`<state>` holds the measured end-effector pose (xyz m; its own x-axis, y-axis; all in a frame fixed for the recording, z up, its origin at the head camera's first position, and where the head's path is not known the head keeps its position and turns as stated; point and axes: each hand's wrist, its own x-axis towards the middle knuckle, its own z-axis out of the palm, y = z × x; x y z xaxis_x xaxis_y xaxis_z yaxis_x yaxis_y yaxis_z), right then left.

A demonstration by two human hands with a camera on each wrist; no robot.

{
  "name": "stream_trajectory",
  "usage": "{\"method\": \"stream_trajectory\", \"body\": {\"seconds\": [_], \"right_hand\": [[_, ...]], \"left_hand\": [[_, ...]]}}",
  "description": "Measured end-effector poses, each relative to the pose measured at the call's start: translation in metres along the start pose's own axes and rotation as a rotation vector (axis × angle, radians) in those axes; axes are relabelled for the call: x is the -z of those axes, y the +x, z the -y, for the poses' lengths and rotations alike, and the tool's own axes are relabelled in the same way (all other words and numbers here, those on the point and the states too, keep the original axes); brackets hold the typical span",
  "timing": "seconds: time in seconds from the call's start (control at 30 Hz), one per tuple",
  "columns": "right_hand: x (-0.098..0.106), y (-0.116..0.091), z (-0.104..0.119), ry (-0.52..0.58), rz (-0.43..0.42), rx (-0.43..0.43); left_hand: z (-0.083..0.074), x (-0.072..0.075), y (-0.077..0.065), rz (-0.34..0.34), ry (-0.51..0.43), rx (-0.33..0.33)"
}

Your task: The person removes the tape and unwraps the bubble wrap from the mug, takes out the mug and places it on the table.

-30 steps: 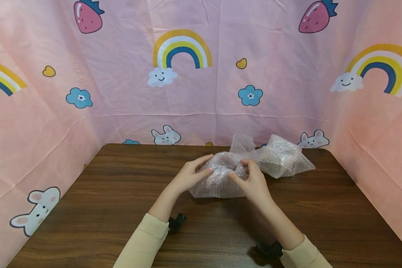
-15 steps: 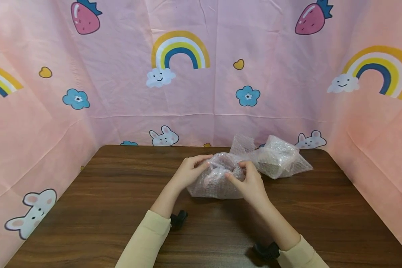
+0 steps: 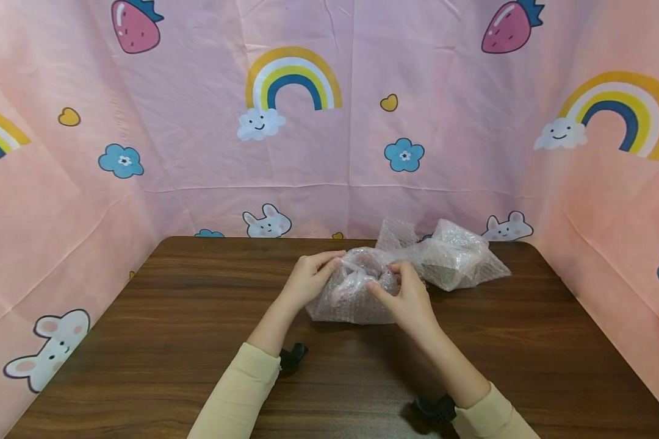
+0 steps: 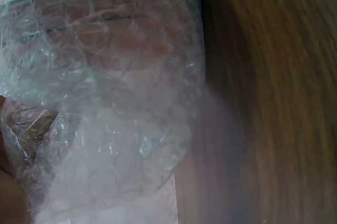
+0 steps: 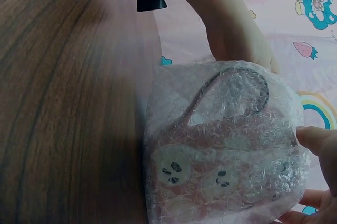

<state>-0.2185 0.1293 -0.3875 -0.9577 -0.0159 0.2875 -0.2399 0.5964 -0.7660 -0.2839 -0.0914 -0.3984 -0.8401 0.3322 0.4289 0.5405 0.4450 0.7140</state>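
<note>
A bundle of clear bubble wrap (image 3: 357,305) stands on the table's middle between my hands. Through the film in the right wrist view shows a pinkish thing (image 5: 197,174) with white round faces and a dark looped handle (image 5: 202,95); its kind I cannot tell. My left hand (image 3: 304,280) holds the bundle's upper left, fingers along the top and thumb close to them. On the opposite side my right hand (image 3: 412,302) pinches the wrap, thumb in front and fingers behind. Between the hands the top of the wrap dips in loose folds.
A loose crumpled length of bubble wrap (image 3: 456,262) trails from the bundle to the back right, with one flap (image 3: 397,235) standing up. The dark wooden table (image 3: 159,329) ends at a pink printed cloth (image 3: 208,152) on the back and sides.
My left thumb has drawn up toward its fingers along the bundle's top edge. The front folds have shifted, and pink now shows through the wrap. My right hand has barely moved.
</note>
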Motion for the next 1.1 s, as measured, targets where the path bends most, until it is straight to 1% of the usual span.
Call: {"method": "stream_trajectory", "body": {"seconds": [0.13,0.27,0.43,0.67,0.73,0.97,1.1], "right_hand": [[-0.001,0.000,0.000,-0.001,-0.006,0.003],[-0.002,0.000,-0.001,-0.008,-0.009,0.005],[-0.003,0.000,-0.001,-0.010,-0.008,-0.001],[-0.002,0.000,0.000,-0.014,-0.011,-0.010],[-0.003,0.000,0.001,-0.018,-0.013,-0.009],[-0.004,0.000,0.002,-0.032,-0.023,-0.006],[-0.004,0.001,0.002,-0.030,-0.022,-0.008]], "left_hand": [[-0.002,-0.001,0.001,-0.030,-0.012,0.011],[-0.003,0.000,0.004,-0.041,-0.056,0.043],[0.001,-0.001,0.008,-0.063,-0.107,0.086],[0.005,-0.002,0.014,-0.108,-0.148,0.109],[0.006,-0.003,0.016,-0.123,-0.165,0.135],[0.005,-0.004,0.019,-0.170,-0.284,0.291],[0.006,-0.005,0.021,-0.195,-0.345,0.340]]}}
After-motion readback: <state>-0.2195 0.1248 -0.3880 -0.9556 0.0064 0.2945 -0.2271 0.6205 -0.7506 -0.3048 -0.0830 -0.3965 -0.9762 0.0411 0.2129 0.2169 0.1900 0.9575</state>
